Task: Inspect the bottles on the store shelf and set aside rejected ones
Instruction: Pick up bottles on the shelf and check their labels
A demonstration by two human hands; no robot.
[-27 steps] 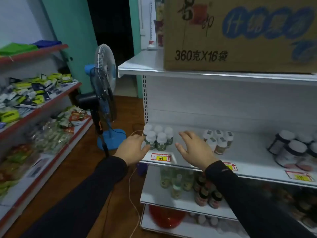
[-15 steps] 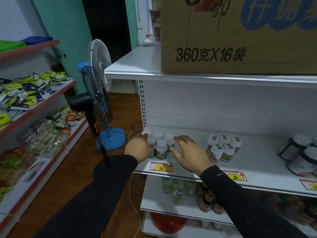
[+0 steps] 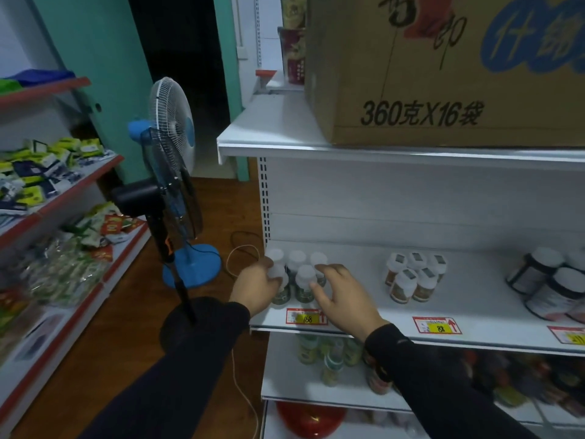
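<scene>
Several small white-capped bottles with green labels stand in a cluster at the left end of the white shelf. My left hand grips the front-left bottle of the cluster, fingers curled round its cap. My right hand holds the front-right bottle, thumb and fingers on either side of its cap. A second cluster of brown-labelled bottles stands further right on the same shelf.
Larger dark jars sit at the shelf's right end. A cardboard box rests on the top shelf. A standing fan is on the floor to the left, beside shelves of packets. Lower shelves hold more bottles.
Both hands moved forward from hovering in front of the shelf and closed onto the two front bottles of the left cluster. The view shifted closer.
</scene>
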